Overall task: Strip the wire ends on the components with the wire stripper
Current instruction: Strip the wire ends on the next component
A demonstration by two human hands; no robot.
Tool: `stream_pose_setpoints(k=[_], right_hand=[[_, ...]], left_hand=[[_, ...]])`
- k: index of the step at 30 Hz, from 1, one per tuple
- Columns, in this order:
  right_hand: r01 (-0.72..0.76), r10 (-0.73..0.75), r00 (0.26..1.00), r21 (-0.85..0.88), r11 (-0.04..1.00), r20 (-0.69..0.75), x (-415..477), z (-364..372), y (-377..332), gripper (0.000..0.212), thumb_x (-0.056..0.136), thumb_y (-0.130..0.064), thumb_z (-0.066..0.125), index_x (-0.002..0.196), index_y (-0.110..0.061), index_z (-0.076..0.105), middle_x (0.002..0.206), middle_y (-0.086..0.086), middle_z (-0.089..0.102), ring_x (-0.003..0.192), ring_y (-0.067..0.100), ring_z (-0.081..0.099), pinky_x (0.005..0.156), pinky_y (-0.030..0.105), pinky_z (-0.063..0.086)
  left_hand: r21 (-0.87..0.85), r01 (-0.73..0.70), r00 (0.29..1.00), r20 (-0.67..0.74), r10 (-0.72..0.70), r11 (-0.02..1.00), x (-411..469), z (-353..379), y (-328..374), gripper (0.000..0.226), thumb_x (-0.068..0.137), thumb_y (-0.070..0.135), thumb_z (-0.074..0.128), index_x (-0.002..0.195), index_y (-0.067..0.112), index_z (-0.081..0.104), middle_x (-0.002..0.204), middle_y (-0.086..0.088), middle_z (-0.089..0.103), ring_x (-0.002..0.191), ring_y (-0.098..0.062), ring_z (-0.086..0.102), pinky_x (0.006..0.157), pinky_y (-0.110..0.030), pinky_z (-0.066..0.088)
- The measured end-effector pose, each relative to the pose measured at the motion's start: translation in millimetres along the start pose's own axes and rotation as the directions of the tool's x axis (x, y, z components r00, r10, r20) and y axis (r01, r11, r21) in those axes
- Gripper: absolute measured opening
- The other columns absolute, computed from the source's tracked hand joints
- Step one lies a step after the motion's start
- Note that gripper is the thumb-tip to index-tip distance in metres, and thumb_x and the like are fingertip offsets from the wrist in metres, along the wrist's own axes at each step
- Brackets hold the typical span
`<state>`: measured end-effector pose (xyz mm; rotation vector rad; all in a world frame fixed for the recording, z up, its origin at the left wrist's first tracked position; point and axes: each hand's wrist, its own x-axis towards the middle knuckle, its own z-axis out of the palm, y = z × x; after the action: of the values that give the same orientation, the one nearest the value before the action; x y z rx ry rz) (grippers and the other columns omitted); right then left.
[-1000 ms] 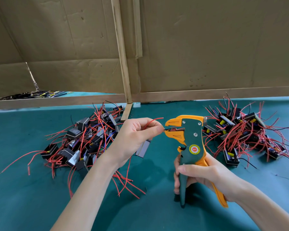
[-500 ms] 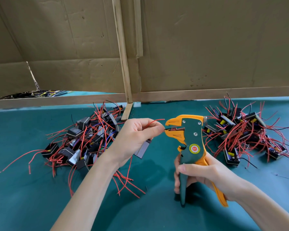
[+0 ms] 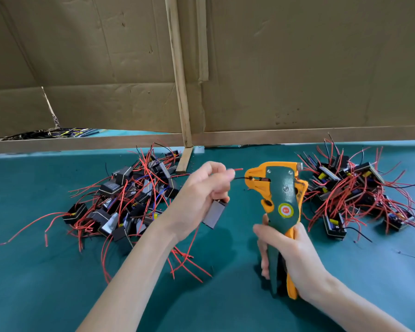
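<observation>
Cardboard wall (image 3: pixel 297 68) behind a teal desk (image 3: pixel 46 288). So the left hand (image 3: pixel 199 197) has its grip pinched on a black wire (image 3: pixel 239 178) whose end sits in the wire stripper (image 3: pixel 279 200) nose, with its component (image 3: pixel 214 214) just below the fingers. The right hand (image 3: pixel 295 257) has its grip wrapped round the handles, tool upright mid-desk.

Teal surface (image 3: pixel 58 283) fills the lower half of the frame. Left of centre sits a heap of black components (image 3: pixel 130 202), red wires spilling toward the left edge. At the right edge, a second heap (image 3: pixel 359 195), just as tangled. A short wooden strip (image 3: pixel 186 159) lies at the back, centre. A small dark wire scrap (image 3: pixel 405 255) lies alone, lower right.
</observation>
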<state>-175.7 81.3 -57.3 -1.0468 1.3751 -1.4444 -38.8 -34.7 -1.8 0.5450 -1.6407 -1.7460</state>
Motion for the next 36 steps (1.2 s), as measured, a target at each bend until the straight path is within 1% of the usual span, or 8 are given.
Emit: stream_pose_setpoints(k=[2, 6, 11, 14, 20, 24, 28, 36], right_hand=[[-0.050, 0.050, 0.999, 0.036, 0.998, -0.017, 2.1, -0.8, 2.4, 0.029, 0.067, -0.028, 0.066, 0.049, -0.011, 0.050, 0.044, 0.018, 0.047, 0.035, 0.025, 0.044, 0.042, 0.030, 0.044], [-0.086, 0.033, 0.965, 0.195, 0.977, 0.260, 6.1, -10.5, -4.9, 0.010, 0.072, -0.018, 0.073, 0.071, -0.011, 0.066, 0.068, 0.026, 0.061, 0.060, 0.038, 0.063, 0.062, 0.046, 0.055], [-0.098, 0.019, 0.917, 0.179, 0.979, 0.398, 8.0, -17.1, -1.6, 0.031, 0.070, -0.032, 0.083, 0.084, -0.010, 0.067, 0.080, 0.029, 0.066, 0.076, 0.045, 0.067, 0.071, 0.047, 0.056], [-0.103, 0.034, 0.911, 0.148, 0.984, 0.410, 8.9, -16.8, 0.8, 0.040, 0.067, -0.038, 0.086, 0.085, -0.008, 0.066, 0.081, 0.029, 0.067, 0.078, 0.046, 0.068, 0.072, 0.046, 0.056], [-0.088, 0.026, 0.918, 0.140, 0.986, 0.396, 9.1, -16.1, -1.1, 0.028, 0.073, -0.031, 0.079, 0.084, -0.009, 0.066, 0.081, 0.027, 0.067, 0.078, 0.045, 0.068, 0.073, 0.047, 0.057], [-0.091, 0.025, 0.920, 0.150, 0.985, 0.391, 7.2, -15.3, -2.3, 0.035, 0.069, -0.037, 0.084, 0.084, -0.010, 0.067, 0.080, 0.026, 0.067, 0.077, 0.044, 0.068, 0.072, 0.046, 0.057], [-0.073, 0.012, 0.925, 0.145, 0.987, 0.381, 7.0, -15.5, -1.9, 0.021, 0.075, -0.028, 0.076, 0.083, -0.011, 0.067, 0.079, 0.026, 0.068, 0.076, 0.043, 0.068, 0.071, 0.045, 0.057], [-0.057, 0.005, 0.931, 0.131, 0.990, 0.366, 6.1, -14.7, -1.0, 0.016, 0.077, -0.026, 0.073, 0.081, -0.012, 0.066, 0.077, 0.026, 0.067, 0.074, 0.043, 0.068, 0.070, 0.044, 0.057]], left_hand=[[-0.074, 0.036, 0.999, 0.011, -0.035, 0.997, 0.0, 3.0, -1.9, 0.020, 0.094, 0.022, 0.052, 0.080, 0.017, 0.038, 0.065, 0.007, 0.033, 0.057, -0.009, 0.029, 0.067, -0.024, 0.034], [0.010, 0.018, 0.997, -0.069, -0.017, 1.000, 0.4, 4.1, -6.9, 0.022, 0.101, 0.019, 0.039, 0.080, 0.014, 0.040, 0.070, 0.006, 0.033, 0.060, -0.009, 0.028, 0.069, -0.022, 0.036], [0.118, -0.058, 0.990, -0.124, 0.073, 0.991, 1.4, 2.8, -9.1, 0.018, 0.095, 0.028, 0.048, 0.084, 0.014, 0.049, 0.065, 0.012, 0.040, 0.060, -0.006, 0.039, 0.078, -0.025, 0.042], [0.157, -0.077, 0.990, -0.108, 0.095, 0.985, 1.0, 1.6, -9.8, 0.023, 0.084, 0.038, 0.054, 0.086, 0.015, 0.053, 0.061, 0.017, 0.047, 0.062, -0.005, 0.046, 0.080, -0.026, 0.042], [0.153, -0.088, 0.992, -0.073, 0.100, 0.984, 1.7, 3.2, -11.8, 0.018, 0.081, 0.034, 0.059, 0.086, 0.016, 0.058, 0.063, 0.019, 0.052, 0.062, -0.002, 0.048, 0.078, -0.026, 0.042], [0.150, -0.082, 0.994, -0.054, 0.091, 0.985, 0.7, 2.2, -10.9, 0.019, 0.080, 0.034, 0.060, 0.085, 0.016, 0.058, 0.062, 0.019, 0.053, 0.065, -0.004, 0.050, 0.074, -0.023, 0.043], [0.146, -0.070, 0.995, -0.055, 0.079, 0.987, 0.2, 1.8, -10.2, 0.018, 0.080, 0.034, 0.061, 0.083, 0.016, 0.057, 0.060, 0.018, 0.052, 0.065, -0.005, 0.049, 0.075, -0.024, 0.043], [0.141, -0.076, 0.996, -0.027, 0.081, 0.987, 0.5, 0.2, -9.0, 0.017, 0.079, 0.031, 0.061, 0.080, 0.015, 0.056, 0.058, 0.017, 0.050, 0.063, -0.004, 0.047, 0.070, -0.020, 0.042]])
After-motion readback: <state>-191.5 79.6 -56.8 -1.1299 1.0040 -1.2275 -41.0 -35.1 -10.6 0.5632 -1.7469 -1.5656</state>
